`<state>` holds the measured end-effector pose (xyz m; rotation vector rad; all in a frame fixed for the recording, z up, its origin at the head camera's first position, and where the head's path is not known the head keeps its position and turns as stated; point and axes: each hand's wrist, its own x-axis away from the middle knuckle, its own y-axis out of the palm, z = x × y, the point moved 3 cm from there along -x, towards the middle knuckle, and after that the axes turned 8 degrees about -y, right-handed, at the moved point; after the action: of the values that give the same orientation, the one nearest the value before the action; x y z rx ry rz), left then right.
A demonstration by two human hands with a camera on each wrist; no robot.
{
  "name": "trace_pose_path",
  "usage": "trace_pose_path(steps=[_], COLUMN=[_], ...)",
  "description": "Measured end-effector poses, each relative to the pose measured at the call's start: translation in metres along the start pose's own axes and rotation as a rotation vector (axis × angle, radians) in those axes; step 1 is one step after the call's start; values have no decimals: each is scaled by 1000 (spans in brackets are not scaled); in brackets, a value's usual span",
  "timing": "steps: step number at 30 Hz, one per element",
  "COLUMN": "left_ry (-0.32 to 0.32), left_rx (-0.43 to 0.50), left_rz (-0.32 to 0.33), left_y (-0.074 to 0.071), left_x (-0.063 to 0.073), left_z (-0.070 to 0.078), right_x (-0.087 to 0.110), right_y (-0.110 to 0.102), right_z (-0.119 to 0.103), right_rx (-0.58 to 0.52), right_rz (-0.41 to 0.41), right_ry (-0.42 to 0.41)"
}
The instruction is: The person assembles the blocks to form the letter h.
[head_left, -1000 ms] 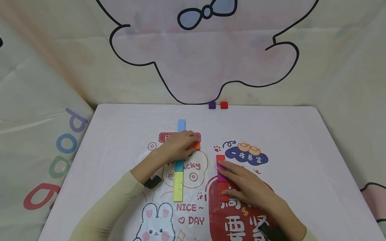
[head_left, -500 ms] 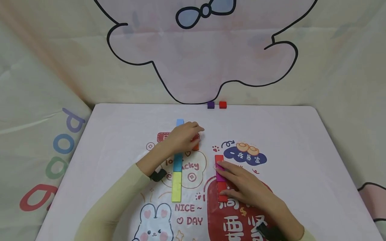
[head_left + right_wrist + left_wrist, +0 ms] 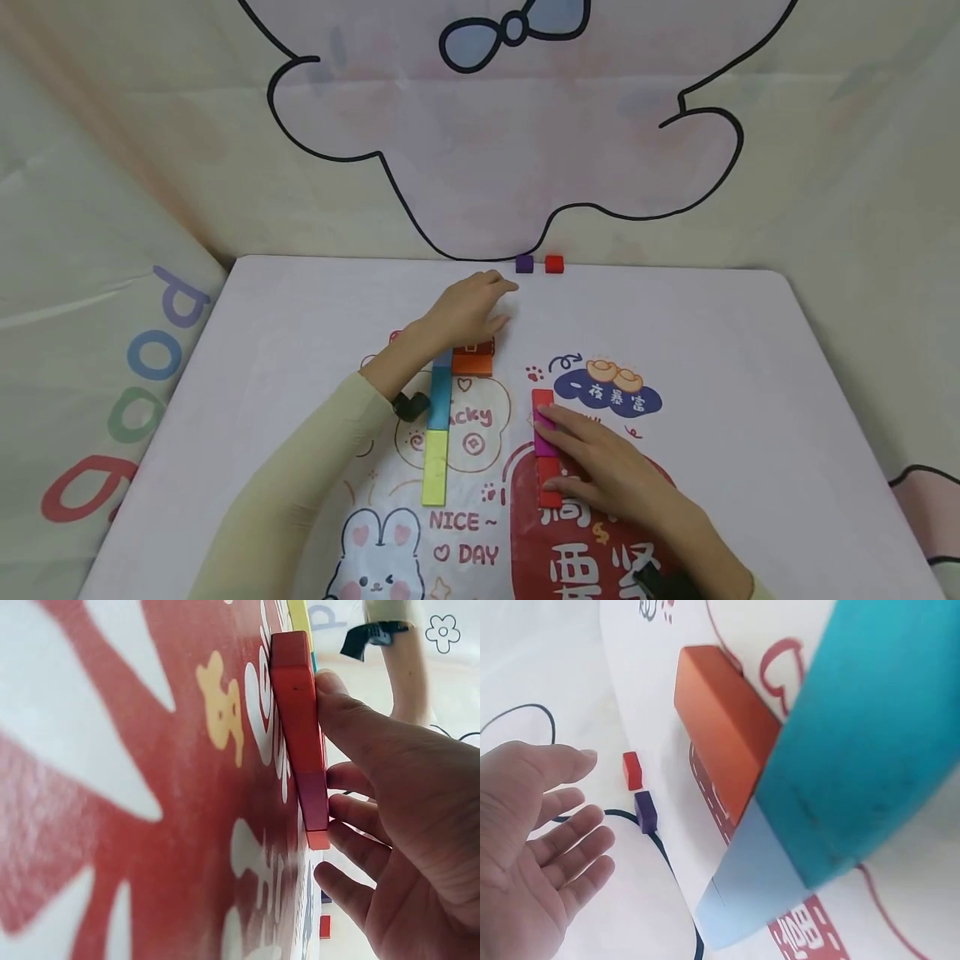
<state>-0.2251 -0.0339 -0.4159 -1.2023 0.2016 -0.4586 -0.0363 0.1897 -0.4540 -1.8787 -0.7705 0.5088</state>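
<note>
My left hand (image 3: 468, 308) hovers with loosely spread fingers over the far part of the table, holding nothing. Beneath and behind its wrist runs a row of blocks: a light blue block (image 3: 754, 881) partly hidden in the head view, a teal block (image 3: 439, 400) and a yellow block (image 3: 435, 467). An orange block (image 3: 472, 365) juts right from this row. My right hand (image 3: 611, 458) rests its fingertips against a second row, where a magenta block (image 3: 543, 442) lies between a red far block (image 3: 542, 398) and a red near block (image 3: 549, 487).
At the table's far edge sit a small purple block (image 3: 524, 264) and a small red block (image 3: 554, 264), side by side with a gap. The white tabletop (image 3: 712, 350) carries printed pictures and lettering. A curtain with a cartoon drawing (image 3: 480, 167) hangs directly behind.
My left hand has left the orange block and moved away toward the far edge, leaving that block beside the row. My right hand has stayed at the red and magenta blocks.
</note>
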Motion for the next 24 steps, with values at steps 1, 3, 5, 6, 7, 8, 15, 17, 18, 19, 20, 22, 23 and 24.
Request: trace_pose_path(steps=[1,3,5,6,7,8,15,17,18,19,20,22,23,24], left_ry=[-2,0,-6,-10,-16,-24,-53,-56,-56,-54,-50,-35,-32,-33], left_rx=[-1,-2,-1,-7,-9,-12,12,21,19,17,14,3,-2,-5], left_rz=[1,0,-3,-2,-5,-7,-16,-30,-36,-41,-45,-49,-51,-54], left_y=[0,1,2,3,4,4,4,4,4,4,4,4,4,4], left_x=[-4,-13,-21,-24,-27,-30,-47,-53,-56,-59,-63,-70,-73,-76], left_z=[-1,-2,-3,-4,-4,-5,-10,-11,-11,-10,-9,-7,-6,-5], right_x=[0,0,1,1,2,2,4,4,3,3,3,2,2,2], right_y=[1,2,3,4,5,5,6,6,5,4,4,2,2,2], right_z=[0,0,0,0,0,0,-1,-1,-1,-1,-1,-1,-1,-1], right_rx=[-4,-9,-18,-23,-28,-29,-27,-12,-5,4,13,24,23,21], right_rz=[0,1,-4,-8,-12,-13,-36,-37,-34,-29,-21,-10,-4,-2], right_ry=[4,10,19,23,26,26,36,26,20,13,9,3,0,-1])
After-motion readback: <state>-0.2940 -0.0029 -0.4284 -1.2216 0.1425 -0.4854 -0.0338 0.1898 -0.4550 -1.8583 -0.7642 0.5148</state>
